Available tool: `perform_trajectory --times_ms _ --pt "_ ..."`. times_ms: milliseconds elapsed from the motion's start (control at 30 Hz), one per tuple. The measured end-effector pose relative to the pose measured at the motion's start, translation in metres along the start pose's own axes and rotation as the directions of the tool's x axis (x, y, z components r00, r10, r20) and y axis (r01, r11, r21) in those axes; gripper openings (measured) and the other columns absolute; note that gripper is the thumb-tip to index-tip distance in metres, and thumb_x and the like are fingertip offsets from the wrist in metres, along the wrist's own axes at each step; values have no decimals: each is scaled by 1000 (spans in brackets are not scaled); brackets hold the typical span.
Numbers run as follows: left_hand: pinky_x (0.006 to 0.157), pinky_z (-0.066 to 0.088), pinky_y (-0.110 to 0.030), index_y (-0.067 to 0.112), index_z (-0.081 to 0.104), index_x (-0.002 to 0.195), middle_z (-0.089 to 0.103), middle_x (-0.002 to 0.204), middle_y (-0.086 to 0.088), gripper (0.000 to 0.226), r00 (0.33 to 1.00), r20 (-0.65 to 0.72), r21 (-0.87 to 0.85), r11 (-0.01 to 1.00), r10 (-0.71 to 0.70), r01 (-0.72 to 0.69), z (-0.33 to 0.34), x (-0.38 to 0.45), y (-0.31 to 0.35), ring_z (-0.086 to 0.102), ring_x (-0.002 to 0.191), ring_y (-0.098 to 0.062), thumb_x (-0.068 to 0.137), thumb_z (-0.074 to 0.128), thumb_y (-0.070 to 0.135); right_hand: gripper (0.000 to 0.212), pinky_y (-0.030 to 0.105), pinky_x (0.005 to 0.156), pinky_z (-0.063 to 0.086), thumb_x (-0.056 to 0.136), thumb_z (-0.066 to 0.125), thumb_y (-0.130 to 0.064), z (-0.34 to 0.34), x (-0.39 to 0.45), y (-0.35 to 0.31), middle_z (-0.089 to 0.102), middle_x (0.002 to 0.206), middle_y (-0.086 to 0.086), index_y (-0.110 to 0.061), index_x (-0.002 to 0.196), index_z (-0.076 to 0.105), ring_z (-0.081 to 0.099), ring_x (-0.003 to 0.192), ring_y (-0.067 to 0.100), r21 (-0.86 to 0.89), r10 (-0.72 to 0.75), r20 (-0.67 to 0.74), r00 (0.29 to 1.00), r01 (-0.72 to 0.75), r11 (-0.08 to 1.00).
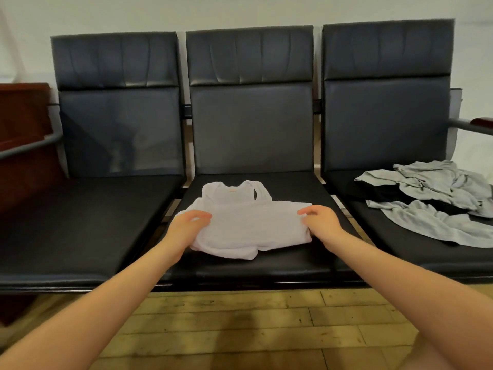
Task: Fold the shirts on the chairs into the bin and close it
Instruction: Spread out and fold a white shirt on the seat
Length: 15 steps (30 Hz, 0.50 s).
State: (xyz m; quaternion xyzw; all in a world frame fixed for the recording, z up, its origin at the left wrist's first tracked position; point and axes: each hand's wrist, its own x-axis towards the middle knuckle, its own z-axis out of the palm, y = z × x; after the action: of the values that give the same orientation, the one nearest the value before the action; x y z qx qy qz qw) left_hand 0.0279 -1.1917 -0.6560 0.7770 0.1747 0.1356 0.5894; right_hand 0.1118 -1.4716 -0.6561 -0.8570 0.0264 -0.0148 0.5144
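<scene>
1. The white shirt (pixel 246 220), a sleeveless top, lies on the middle seat (pixel 266 263) of a row of three dark chairs. Its straps point toward the backrest, and its lower part is already doubled over near the front edge.
2. As it lies now, the shirt's long axis runs left to right across the seat, square to the person's reach, so each end sits directly under one hand and neither hand is clearly the nearer.
3. The left hand (pixel 188 227) grasps the shirt's left edge, fingers curled over the cloth. The right hand (pixel 320 222) grips the right edge in the same way, with thumb and fingers pinching the fold.
4. Judged from this, the next fold would bring one side across toward the other, or the strap end down over the body; both hands are placed for either.
5. A grey garment (pixel 437 201) lies crumpled on the right seat (pixel 400 252), well apart from the white one and not yet folded, with something dark partly under it.
6. The left seat (pixel 80 222) holds nothing visible. No bin shows in this view.
</scene>
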Motion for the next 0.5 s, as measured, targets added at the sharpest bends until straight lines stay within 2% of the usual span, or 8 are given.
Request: perform_trajectory --times_ms 67,133,200,267,300,400,433,500 --pt "95 50 -44 17 69 110 62 118 -8 22 998 -67 -116 993 19 -26 -15 -2 14 58 113 -27 90 63 21 29 33 84 52 90 50 5 -7 2 -12 61 117 10 -17 101 67 59 105 23 335 48 4 999 -47 941" --pt "93 51 -42 16 66 116 64 115 -7 25 996 -68 -230 970 62 -76 -32 -7 29 60 108 -24 92 59 16 33 33 82 52 90 47 8 -24 1 -24 62 116 16 -13 106 66 61 105 26 630 67 56 996 -87 772" --pt "90 50 -39 15 63 120 63 113 -6 27 994 -86 -365 925 74 -101 -47 -13 41 60 105 -23 94 57 14 38 29 77 52 92 44 9 -46 -3 -31 61 109 14 -7 122 60 62 97 22 798 67 80 995 -104 593" --pt "89 49 -38 16 63 118 63 110 -6 26 987 -137 -453 881 85 -138 -60 -18 52 59 104 -23 93 58 12 44 26 68 53 93 43 9 -66 -7 -34 60 107 12 -7 133 52 62 91 19 886 41 112 993 -119 448" --pt "87 49 -36 19 63 116 63 110 -5 25 980 -167 -416 893 108 -170 -65 -21 57 58 105 -23 92 59 13 47 25 63 53 93 42 8 -74 -11 -36 60 103 11 -9 136 49 61 86 17 899 16 125 992 -120 421" --pt "88 48 -33 32 65 108 60 119 -2 23 943 -218 -73 959 253 -274 -74 -32 66 55 111 -20 89 62 20 51 24 57 47 95 40 6 -89 -21 -42 53 86 3 -13 142 43 53 71 12 860 -55 149 987 -102 500" --pt "89 47 -33 34 66 106 59 120 0 22 930 -225 -23 953 290 -302 -75 -38 70 54 111 -18 89 62 21 51 24 58 47 95 40 5 -92 -25 -44 53 89 3 -13 142 43 53 72 13 850 -64 172 983 -115 514" --pt "89 47 -32 37 65 104 57 120 1 22 933 -209 -50 950 292 -309 -76 -49 73 53 111 -18 89 63 22 50 26 64 47 95 40 3 -96 -31 -44 54 98 5 -13 141 44 54 76 14 824 -63 239 969 -168 541"
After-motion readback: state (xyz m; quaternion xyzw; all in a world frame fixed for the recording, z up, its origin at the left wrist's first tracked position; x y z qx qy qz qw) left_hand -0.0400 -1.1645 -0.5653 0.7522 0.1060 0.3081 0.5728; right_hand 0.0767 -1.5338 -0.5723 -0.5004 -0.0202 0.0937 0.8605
